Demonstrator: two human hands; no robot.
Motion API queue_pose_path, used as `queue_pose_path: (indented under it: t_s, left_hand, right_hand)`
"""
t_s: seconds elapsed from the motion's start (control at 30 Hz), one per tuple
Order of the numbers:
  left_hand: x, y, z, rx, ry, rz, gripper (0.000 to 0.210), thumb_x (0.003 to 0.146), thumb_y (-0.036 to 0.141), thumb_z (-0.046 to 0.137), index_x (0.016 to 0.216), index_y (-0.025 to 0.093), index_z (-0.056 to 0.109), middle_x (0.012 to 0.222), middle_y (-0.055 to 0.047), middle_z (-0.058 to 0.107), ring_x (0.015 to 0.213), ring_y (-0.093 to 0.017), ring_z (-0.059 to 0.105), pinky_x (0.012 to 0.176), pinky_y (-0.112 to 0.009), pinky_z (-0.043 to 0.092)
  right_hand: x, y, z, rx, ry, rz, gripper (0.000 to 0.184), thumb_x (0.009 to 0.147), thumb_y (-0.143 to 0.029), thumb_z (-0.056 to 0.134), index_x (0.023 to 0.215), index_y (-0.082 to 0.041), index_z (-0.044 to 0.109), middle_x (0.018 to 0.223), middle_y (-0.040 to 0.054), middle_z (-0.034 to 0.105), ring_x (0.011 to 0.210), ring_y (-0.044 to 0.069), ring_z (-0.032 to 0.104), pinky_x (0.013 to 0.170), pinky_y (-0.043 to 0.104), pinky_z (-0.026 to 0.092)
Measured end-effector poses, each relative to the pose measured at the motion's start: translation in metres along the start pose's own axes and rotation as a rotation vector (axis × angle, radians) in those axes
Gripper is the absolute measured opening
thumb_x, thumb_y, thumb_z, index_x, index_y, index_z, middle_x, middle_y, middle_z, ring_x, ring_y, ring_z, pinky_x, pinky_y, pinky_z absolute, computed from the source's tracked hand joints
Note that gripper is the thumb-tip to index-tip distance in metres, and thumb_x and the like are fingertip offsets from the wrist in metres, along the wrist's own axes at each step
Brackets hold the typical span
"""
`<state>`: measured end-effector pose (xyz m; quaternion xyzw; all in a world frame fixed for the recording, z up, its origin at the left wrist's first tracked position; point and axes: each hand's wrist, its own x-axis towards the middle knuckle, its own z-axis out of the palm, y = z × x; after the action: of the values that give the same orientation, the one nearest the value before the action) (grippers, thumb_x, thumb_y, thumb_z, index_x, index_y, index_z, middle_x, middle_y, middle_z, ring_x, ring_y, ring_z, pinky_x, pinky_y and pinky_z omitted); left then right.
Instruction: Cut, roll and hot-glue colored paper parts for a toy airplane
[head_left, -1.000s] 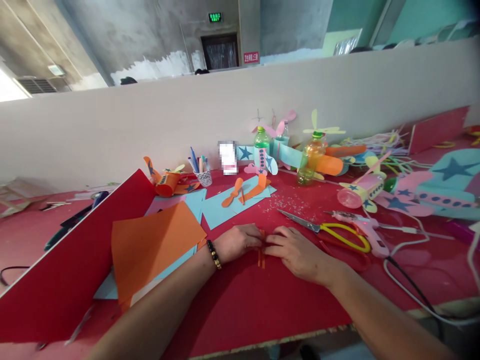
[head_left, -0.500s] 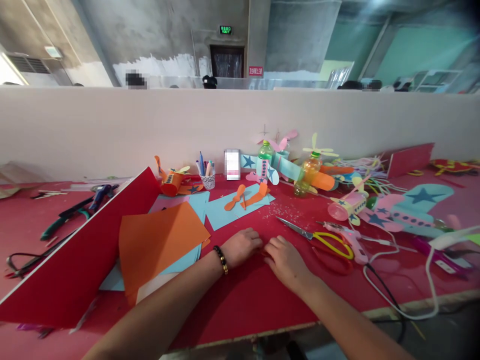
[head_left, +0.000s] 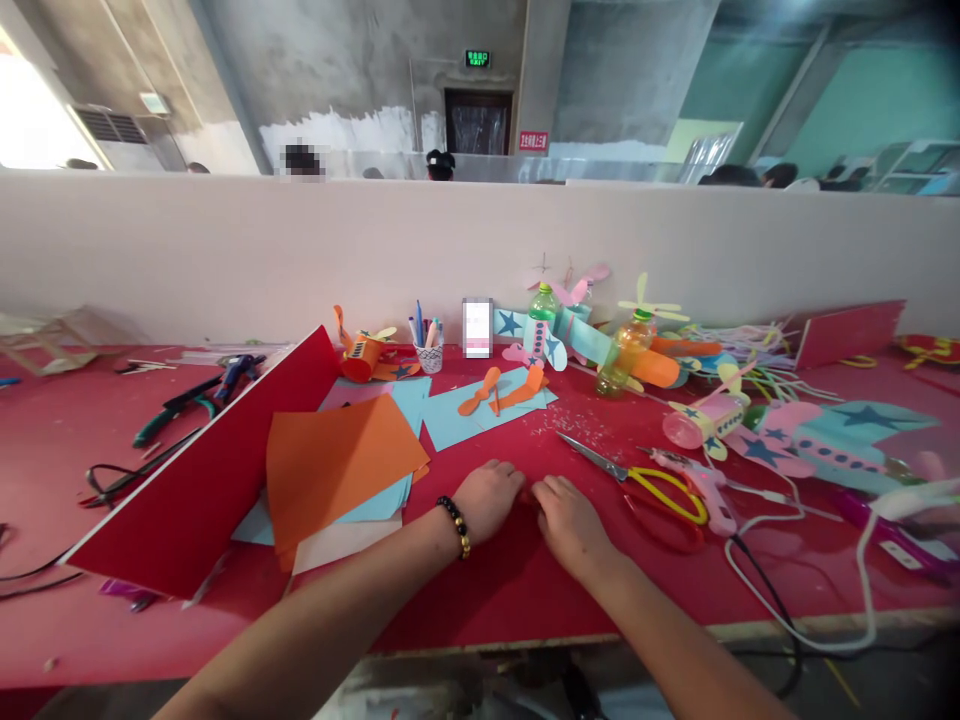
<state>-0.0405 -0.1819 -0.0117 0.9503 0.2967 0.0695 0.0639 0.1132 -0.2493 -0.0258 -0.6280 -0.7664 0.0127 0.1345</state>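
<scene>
My left hand (head_left: pixel 486 502), with a beaded bracelet (head_left: pixel 455 526) at its wrist, rests low over the red tabletop (head_left: pixel 480 600) with curled fingers. Close beside it, my right hand (head_left: pixel 576 525) is closed too. Their fingertips nearly meet around something small and reddish that I cannot make out. Just beyond lie orange paper propeller shapes (head_left: pixel 480 391) on light blue paper sheets (head_left: pixel 450 425). Scissors (head_left: pixel 660 486) with yellow and red handles lie to the right of my right hand. Left of my left hand, a large orange paper sheet (head_left: pixel 341 465) covers other sheets.
A red board (head_left: pixel 225 490) stands at the left, with pliers (head_left: pixel 176 410) behind it. A pink glue gun (head_left: pixel 701 485) and white cable (head_left: pixel 862 580) lie right. Paper-and-bottle planes (head_left: pixel 544 330), a pen cup (head_left: pixel 429 356) and a phone (head_left: pixel 477 328) stand near the partition (head_left: pixel 300 250).
The view has shifted slightly left, so the things on the table appear further right. Both hands stay together at nearly the same spot, fingers still curled.
</scene>
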Motion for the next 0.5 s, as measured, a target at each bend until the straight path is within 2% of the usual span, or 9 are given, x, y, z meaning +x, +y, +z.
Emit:
queue_pose_path:
  t_s: [0.27, 0.5]
  left_hand:
    - [-0.01, 0.008, 0.0, -0.139, 0.05, -0.117, 0.011, 0.079, 0.011, 0.051, 0.078, 0.018, 0.06, 0.08, -0.003, 0.059, 0.076, -0.017, 0.055, 0.069, -0.026, 0.041]
    - [-0.018, 0.008, 0.001, -0.229, 0.081, -0.124, 0.018, 0.076, 0.008, 0.05, 0.078, 0.019, 0.064, 0.082, -0.003, 0.061, 0.08, -0.016, 0.054, 0.073, -0.025, 0.041]
  right_hand:
    - [-0.004, 0.003, 0.003, 0.153, -0.011, 0.038, 0.02, 0.072, -0.001, 0.049, 0.082, -0.018, 0.054, 0.084, 0.005, 0.057, 0.082, 0.019, 0.051, 0.073, 0.028, 0.038]
    - [-0.012, -0.001, 0.0, 0.203, -0.004, 0.046, 0.017, 0.073, -0.003, 0.051, 0.078, -0.018, 0.055, 0.082, 0.0043, 0.057, 0.08, 0.019, 0.049, 0.071, 0.029, 0.038]
